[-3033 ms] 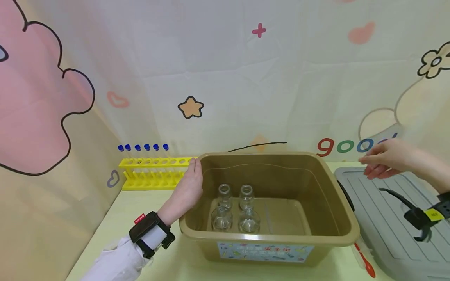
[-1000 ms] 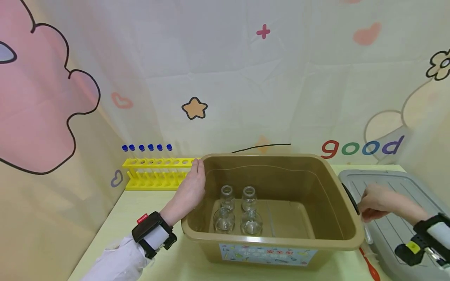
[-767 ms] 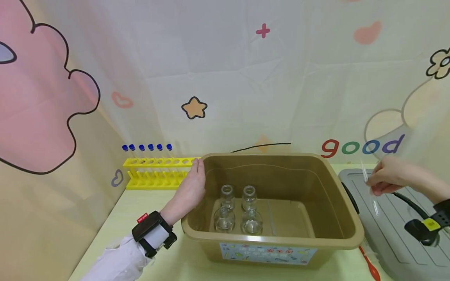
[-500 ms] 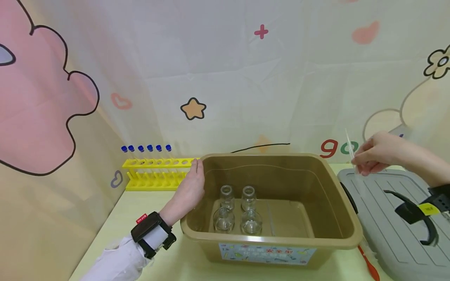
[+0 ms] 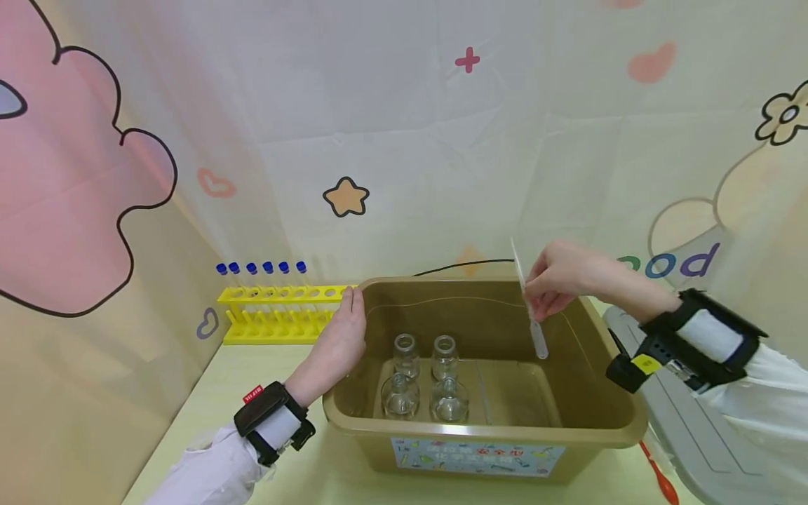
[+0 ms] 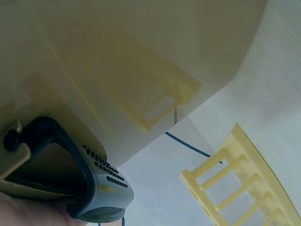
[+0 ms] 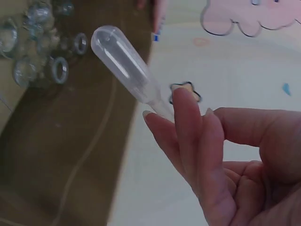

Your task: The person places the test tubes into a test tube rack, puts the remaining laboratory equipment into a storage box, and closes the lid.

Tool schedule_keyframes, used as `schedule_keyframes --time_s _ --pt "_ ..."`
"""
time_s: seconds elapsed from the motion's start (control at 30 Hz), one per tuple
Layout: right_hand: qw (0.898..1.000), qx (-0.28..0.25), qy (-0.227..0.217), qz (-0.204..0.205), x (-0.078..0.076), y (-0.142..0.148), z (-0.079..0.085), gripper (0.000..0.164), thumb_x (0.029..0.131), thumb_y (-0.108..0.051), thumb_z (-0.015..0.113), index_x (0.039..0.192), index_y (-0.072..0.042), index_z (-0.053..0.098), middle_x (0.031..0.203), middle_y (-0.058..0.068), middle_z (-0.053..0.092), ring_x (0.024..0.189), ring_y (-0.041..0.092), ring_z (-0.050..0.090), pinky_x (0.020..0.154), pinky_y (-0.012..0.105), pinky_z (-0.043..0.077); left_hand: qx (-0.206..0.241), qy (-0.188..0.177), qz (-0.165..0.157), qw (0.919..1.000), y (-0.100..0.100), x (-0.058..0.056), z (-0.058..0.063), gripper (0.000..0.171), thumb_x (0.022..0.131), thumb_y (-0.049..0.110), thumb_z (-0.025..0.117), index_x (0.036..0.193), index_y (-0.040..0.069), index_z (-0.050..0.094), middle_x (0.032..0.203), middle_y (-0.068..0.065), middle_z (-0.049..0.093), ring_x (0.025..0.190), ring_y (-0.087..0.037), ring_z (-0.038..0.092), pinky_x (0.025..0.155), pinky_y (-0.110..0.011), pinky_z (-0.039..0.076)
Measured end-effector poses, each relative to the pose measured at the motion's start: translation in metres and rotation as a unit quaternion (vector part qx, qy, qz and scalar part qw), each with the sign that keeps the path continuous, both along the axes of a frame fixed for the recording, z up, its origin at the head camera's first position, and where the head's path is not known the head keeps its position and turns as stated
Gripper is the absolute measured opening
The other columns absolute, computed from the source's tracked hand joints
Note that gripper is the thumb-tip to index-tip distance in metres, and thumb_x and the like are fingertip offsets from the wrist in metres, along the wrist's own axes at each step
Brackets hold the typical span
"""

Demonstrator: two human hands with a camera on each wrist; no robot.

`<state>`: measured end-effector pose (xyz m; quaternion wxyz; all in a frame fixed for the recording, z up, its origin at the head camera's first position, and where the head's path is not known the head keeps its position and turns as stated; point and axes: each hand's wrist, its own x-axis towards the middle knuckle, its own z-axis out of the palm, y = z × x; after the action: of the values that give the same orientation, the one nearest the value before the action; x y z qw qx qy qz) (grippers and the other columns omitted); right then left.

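Observation:
My right hand point(image 5: 558, 277) is over the right half of the tan plastic bin point(image 5: 454, 426). It pinches a clear plastic pipette point(image 5: 539, 340) by the stem, thin tip up and bulb down. The right wrist view shows the pipette's bulb point(image 7: 121, 61) sticking out past the fingers point(image 7: 188, 132). At the bin's left rim my left hand point(image 5: 337, 340) rests with straight fingers pointing to the back. In the left wrist view a dark handle clip point(image 6: 80, 160) sits beside that palm. Several clear glass bottles point(image 5: 449, 401) stand at the left inside the bin.
Behind the left hand stands a yellow test tube rack point(image 5: 271, 333) with several blue-capped tubes point(image 5: 251, 268). To the right lie a grey ridged lid point(image 5: 701, 428), partly under the right arm, and a red dropper point(image 5: 663, 484). A printed curtain point(image 5: 429, 175) hangs behind.
My right hand picked the pipette up beside the bin, over the lid, and has carried it left across the right rim to above the bin. The left hand stays on the rim.

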<state>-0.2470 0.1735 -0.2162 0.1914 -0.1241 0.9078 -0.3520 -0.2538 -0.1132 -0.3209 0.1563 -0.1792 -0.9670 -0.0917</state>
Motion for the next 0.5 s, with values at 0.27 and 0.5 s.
schedule_keyframes --time_s 0.27,0.5 --pt "0.998 0.059 -0.017 0.005 -0.002 -0.033 -0.036 0.011 0.060 -0.002 0.049 0.055 0.005 0.056 0.049 0.011 0.052 0.045 0.019 0.050 0.044 0.026 0.040 0.003 -0.014 0.002 0.9999 0.001 -0.001 0.000 0.058 0.060 -0.006 0.046 0.110 -0.012 0.018 0.111 -0.024 0.017 0.086 -0.024 0.038 0.060 -0.024 0.038" --pt "0.990 0.138 -0.031 0.000 -0.013 -0.046 -0.068 0.010 0.057 -0.001 0.051 0.051 0.003 0.057 0.049 0.011 0.052 0.043 0.018 0.049 0.038 0.025 0.039 0.001 -0.014 0.007 0.9999 -0.001 0.000 0.001 0.058 0.060 -0.005 0.045 0.111 -0.011 0.017 0.112 -0.024 0.017 0.089 -0.024 0.036 0.060 -0.023 0.038"
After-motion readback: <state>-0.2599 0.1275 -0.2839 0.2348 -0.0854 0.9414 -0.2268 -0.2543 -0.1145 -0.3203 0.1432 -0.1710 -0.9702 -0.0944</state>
